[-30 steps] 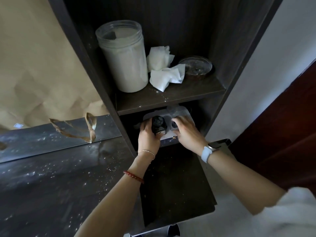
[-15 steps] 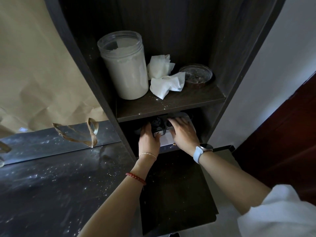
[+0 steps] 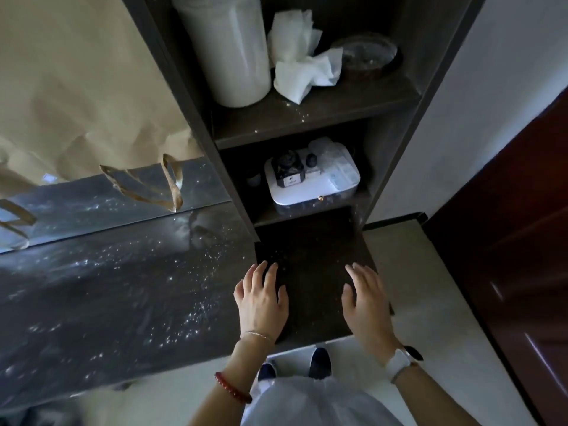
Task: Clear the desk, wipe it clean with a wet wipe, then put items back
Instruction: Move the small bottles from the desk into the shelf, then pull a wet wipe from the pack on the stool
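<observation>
Two hands are out over the dark bench [image 3: 310,290]. The left hand [image 3: 261,299] and the right hand [image 3: 365,299] each have a loose grip, fingers spread, holding nothing. The bench top carries no items, only white specks, so it looks ready for wiping. Farther back, one white box [image 3: 310,189] sits on the lower shelf [image 3: 267,215], out of the way. One black bottle [image 3: 289,172] stands on it. Higher up are one tall jar [image 3: 229,50], two crumpled wipes [image 3: 307,70] and one round dish [image 3: 367,58].

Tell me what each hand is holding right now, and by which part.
Nothing. The left hand and right hand are both empty, fingers relaxed, above the dark desk.
</observation>
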{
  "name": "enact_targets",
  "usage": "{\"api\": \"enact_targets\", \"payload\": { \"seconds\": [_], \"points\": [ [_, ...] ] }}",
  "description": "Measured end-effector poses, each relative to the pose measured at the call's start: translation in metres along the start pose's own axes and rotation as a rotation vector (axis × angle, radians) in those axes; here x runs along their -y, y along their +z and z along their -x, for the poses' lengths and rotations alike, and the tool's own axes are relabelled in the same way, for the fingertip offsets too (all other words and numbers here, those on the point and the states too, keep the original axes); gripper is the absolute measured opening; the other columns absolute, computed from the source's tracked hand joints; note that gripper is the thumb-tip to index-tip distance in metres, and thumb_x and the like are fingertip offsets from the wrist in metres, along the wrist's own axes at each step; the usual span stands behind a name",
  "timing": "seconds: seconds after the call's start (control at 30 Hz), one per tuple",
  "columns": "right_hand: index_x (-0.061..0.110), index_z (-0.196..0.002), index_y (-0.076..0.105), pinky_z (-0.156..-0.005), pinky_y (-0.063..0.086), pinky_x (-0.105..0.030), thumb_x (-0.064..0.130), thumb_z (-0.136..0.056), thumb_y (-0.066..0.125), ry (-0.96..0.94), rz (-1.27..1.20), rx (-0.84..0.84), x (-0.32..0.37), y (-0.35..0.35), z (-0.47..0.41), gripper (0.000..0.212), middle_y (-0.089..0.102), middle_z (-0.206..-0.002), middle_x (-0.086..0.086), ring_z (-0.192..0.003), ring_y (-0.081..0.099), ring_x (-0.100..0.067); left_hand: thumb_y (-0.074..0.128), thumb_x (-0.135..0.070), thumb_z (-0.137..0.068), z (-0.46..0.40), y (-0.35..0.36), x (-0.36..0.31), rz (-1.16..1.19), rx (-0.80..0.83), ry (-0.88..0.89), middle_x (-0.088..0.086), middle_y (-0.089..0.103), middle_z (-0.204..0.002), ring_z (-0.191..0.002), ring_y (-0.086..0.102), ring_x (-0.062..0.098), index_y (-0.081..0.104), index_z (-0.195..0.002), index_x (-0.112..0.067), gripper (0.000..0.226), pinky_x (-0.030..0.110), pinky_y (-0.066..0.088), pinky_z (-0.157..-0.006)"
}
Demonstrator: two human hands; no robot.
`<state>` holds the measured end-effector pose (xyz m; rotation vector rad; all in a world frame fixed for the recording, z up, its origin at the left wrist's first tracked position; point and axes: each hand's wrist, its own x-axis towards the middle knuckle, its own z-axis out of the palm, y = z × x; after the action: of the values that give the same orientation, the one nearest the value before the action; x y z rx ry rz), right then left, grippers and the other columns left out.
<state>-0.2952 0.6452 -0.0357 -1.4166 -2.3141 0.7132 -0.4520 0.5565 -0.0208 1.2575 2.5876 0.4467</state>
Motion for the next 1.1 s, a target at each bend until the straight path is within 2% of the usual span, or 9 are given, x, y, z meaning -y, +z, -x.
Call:
{"api": "enact_targets", "payload": {
  "seconds": [0.13,0.27,0.4,0.5,0.6,0.7,0.87,1.1],
  "points": [
    [0.005,-0.110,0.062,-0.093,0.045,-0.048,0.031,-0.085,0.030,0.168,0.015,0.076,-0.012,0.000,0.046,0.048,0.066,-0.109,-0.014,-0.107,0.057,-0.034,0.044,-0.028,-0.091,0.026,0.006,0.010,-0.011,0.164,0.012,0.004,0.042,-0.141,-0.133,0.031,0.023,0.041,-0.133,-0.018,0.044,0.042,0.021,-0.108],
    [0.002,-0.108,0.063,-0.089,0.047,-0.043,0.026,-0.083,0.035,0.319,0.053,0.085,-0.020,0.001,0.107,0.045,0.068,-0.104,-0.018,-0.100,0.061,-0.035,0.042,-0.028,-0.093,0.048,0.011,0.010,0.014,0.289,0.127,0.002,0.040,-0.142,-0.132,0.031,0.023,0.038,-0.135,-0.020,0.043,0.042,0.017,-0.111],
    [0.002,-0.112,0.061,-0.091,0.046,-0.044,0.020,-0.084,0.039,0.535,0.014,0.007,-0.021,0.004,0.187,0.040,0.066,-0.110,-0.017,-0.105,0.058,-0.037,0.044,-0.026,-0.092,0.084,0.018,0.012,0.050,0.363,0.261,0.004,0.044,-0.138,-0.130,0.034,0.025,0.043,-0.131,-0.018,0.040,0.045,0.018,-0.112],
    [0.007,-0.121,0.055,-0.099,0.036,-0.042,0.014,-0.093,0.043,0.745,-0.031,-0.089,-0.017,0.003,0.254,0.032,0.058,-0.124,-0.012,-0.118,0.048,-0.031,0.045,-0.027,-0.092,0.118,0.029,0.015,-0.015,0.454,0.380,0.006,0.046,-0.137,-0.129,0.036,0.027,0.045,-0.130,-0.018,0.039,0.049,0.021,-0.109],
    [0.010,-0.125,0.051,-0.103,0.033,-0.039,0.015,-0.094,0.042,0.938,-0.064,-0.166,-0.015,-0.006,0.315,0.033,0.054,-0.130,-0.010,-0.123,0.043,-0.027,0.046,-0.027,-0.091,0.148,0.041,0.005,-0.096,0.556,0.535,0.005,0.046,-0.138,-0.129,0.037,0.026,0.046,-0.129,-0.018,0.039,0.044,0.025,-0.108],
    [0.010,-0.126,0.050,-0.103,0.031,-0.040,0.017,-0.094,0.041,1.094,-0.083,-0.275,-0.018,-0.018,0.366,0.034,0.052,-0.131,-0.010,-0.124,0.041,-0.027,0.048,-0.024,-0.089,0.176,0.054,-0.027,-0.107,0.621,0.748,0.006,0.049,-0.135,-0.126,0.041,0.027,0.047,-0.128,-0.015,0.040,0.043,0.031,-0.104],
    [0.010,-0.126,0.050,-0.102,0.032,-0.041,0.016,-0.094,0.042,1.295,-0.115,-0.474,-0.037,-0.041,0.439,0.033,0.053,-0.130,-0.011,-0.123,0.042,-0.028,0.045,-0.025,-0.091,0.240,0.081,-0.106,-0.141,0.702,1.065,0.007,0.045,-0.138,-0.127,0.040,0.025,0.042,-0.132,-0.014,0.043,0.041,0.032,-0.103],
    [0.007,-0.122,0.053,-0.097,0.036,-0.040,0.015,-0.092,0.047,1.508,-0.125,-0.711,-0.098,-0.084,0.559,0.032,0.057,-0.123,-0.014,-0.117,0.047,-0.032,0.045,-0.025,-0.091,0.390,0.133,-0.224,-0.185,0.810,1.437,0.008,0.045,-0.137,-0.125,0.039,0.025,0.042,-0.132,-0.013,0.043,0.039,0.030,-0.102]
  ]
}}
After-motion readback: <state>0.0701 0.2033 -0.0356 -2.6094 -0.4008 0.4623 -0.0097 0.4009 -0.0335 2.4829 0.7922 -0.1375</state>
